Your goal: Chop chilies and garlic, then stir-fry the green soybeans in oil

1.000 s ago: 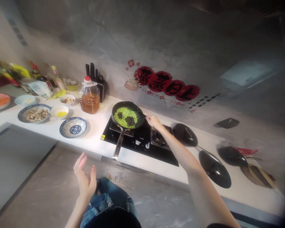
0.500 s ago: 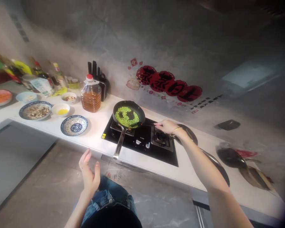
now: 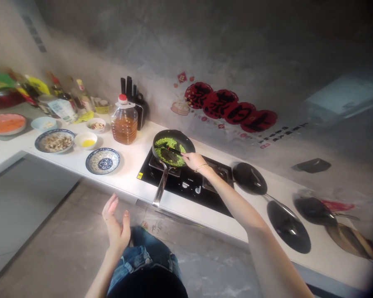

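Note:
My right hand is closed round a black spatula with a small red mark. The spatula reaches leftward over green peas in a dark frying pan. A dark bare patch of the pan bottom shows amid the peas. The pan sits on the left burner of a black gas hob, its metal handle pointing toward me over the counter's front edge. My left hand hangs in the air before the counter, fingers apart, holding nothing.
Left of the hob are a patterned plate, a yellow-filled bowl, a plate of chopped food, an oil jug and a knife block. On the right lie a black pan and a round dark lid.
My right hand has moved left, bringing the spatula over the pan. The peas are pushed outward, baring the pan's middle. The view has shifted slightly; my left hand stays almost the same.

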A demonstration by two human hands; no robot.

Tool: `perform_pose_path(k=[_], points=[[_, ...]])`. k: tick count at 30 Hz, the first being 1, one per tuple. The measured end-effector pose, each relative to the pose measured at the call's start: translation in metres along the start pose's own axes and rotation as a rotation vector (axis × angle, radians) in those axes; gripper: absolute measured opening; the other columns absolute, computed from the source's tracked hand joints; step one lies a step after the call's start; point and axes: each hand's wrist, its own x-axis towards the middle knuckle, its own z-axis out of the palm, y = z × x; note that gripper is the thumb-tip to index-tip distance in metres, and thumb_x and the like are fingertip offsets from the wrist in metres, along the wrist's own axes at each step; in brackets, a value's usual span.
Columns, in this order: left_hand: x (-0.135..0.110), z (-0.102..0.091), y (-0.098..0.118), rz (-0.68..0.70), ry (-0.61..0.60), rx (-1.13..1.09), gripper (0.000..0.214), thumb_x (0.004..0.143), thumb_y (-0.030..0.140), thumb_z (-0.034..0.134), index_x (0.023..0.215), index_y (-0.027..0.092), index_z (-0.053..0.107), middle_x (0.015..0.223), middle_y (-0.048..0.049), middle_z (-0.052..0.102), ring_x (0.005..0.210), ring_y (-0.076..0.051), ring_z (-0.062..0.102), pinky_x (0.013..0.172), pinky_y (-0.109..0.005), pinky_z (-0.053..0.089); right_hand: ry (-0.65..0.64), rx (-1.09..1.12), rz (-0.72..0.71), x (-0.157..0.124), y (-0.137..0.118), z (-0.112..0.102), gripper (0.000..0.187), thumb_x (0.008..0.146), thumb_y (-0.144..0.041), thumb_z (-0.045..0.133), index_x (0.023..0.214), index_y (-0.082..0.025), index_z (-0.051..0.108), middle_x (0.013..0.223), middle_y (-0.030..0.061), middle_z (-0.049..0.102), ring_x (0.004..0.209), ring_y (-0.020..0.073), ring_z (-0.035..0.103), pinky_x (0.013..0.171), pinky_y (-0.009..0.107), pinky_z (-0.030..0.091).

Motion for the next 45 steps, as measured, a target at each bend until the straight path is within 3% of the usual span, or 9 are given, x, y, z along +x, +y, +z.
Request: perform_pose_path(k=[7,12,15,22,25,30,35,38,45], points=[[0.005,0.006,0.001,0.008,-0.010,-0.013,0.047,0.089,0.016,0.052,0.135,0.019,0.043,0.139,-0.0164,0.047,0.133,-0.027,0.042,0.111,-0.050,0.031,-0.095,-0.061,0.007,-0.037,0.059,-0.047,0.035,0.093,-0.028,0.051,0.123,-0.027,0.069,0.122,0.0022,0.068,0.112,0.0242,0.066,0.099,0.032,0.047],[0.008,0.014,0.004,0.043,-0.033,-0.053,0.048,0.088,0.015,0.052,0.135,0.019,0.042,0.138,-0.0164,0.047,0.133,-0.026,0.043,0.111,-0.048,0.032,-0.187,-0.039,0.073,-0.051,0.092,-0.074,0.028,0.089,-0.025,0.055,0.102,-0.027,0.079,0.117,-0.0026,0.071,0.105,0.0247,0.069,0.093,0.030,0.050],[0.008,0.018,0.006,0.044,-0.050,-0.056,0.048,0.089,0.015,0.051,0.136,0.019,0.042,0.138,-0.0162,0.047,0.133,-0.026,0.042,0.111,-0.049,0.032,-0.229,-0.032,0.071,-0.051,0.091,-0.065,0.028,0.089,-0.027,0.056,0.107,-0.027,0.077,0.114,-0.0013,0.073,0.103,0.0237,0.069,0.093,0.029,0.050],[0.006,0.019,0.008,0.035,-0.065,-0.046,0.045,0.089,0.017,0.051,0.134,0.019,0.043,0.137,-0.0161,0.048,0.132,-0.027,0.043,0.111,-0.050,0.032,0.007,0.002,0.157,-0.023,0.065,0.000,0.039,0.096,-0.027,0.045,0.128,-0.022,0.065,0.126,0.0053,0.067,0.115,0.0235,0.064,0.104,0.033,0.045],[0.004,0.017,0.006,0.022,-0.070,-0.026,0.044,0.089,0.019,0.052,0.133,0.019,0.044,0.137,-0.0160,0.048,0.132,-0.027,0.043,0.111,-0.050,0.032,0.043,0.011,0.190,-0.004,0.062,0.012,0.039,0.097,-0.026,0.043,0.130,-0.022,0.064,0.126,0.0055,0.067,0.116,0.0233,0.063,0.104,0.034,0.045],[0.001,0.013,0.002,0.009,-0.068,0.000,0.045,0.089,0.018,0.052,0.133,0.019,0.043,0.137,-0.0161,0.048,0.133,-0.027,0.042,0.112,-0.050,0.031,0.056,0.060,0.211,0.004,0.078,-0.003,0.038,0.097,-0.027,0.042,0.125,-0.021,0.068,0.127,0.0072,0.066,0.118,0.0245,0.062,0.101,0.032,0.046],[0.001,0.015,0.001,0.000,-0.052,-0.011,0.046,0.088,0.016,0.052,0.134,0.019,0.042,0.138,-0.0167,0.047,0.133,-0.027,0.042,0.111,-0.050,0.031,0.013,0.029,0.167,-0.027,0.104,-0.043,0.033,0.091,-0.028,0.053,0.116,-0.024,0.074,0.120,0.0035,0.070,0.114,0.0254,0.064,0.099,0.031,0.047],[0.002,0.018,0.004,0.012,-0.046,-0.036,0.046,0.089,0.016,0.052,0.134,0.019,0.042,0.138,-0.0162,0.048,0.133,-0.026,0.042,0.111,-0.049,0.032,-0.063,0.007,0.137,-0.048,0.103,-0.059,0.031,0.088,-0.028,0.057,0.115,-0.025,0.074,0.114,0.0025,0.073,0.106,0.0254,0.068,0.094,0.030,0.050],[0.004,0.024,0.009,-0.016,-0.078,-0.072,0.044,0.089,0.018,0.052,0.133,0.019,0.044,0.138,-0.0162,0.049,0.133,-0.026,0.042,0.111,-0.050,0.032,-0.088,0.016,0.056,-0.068,0.062,-0.034,0.033,0.092,-0.029,0.053,0.120,-0.026,0.071,0.122,0.0012,0.069,0.109,0.0225,0.067,0.099,0.031,0.048]])
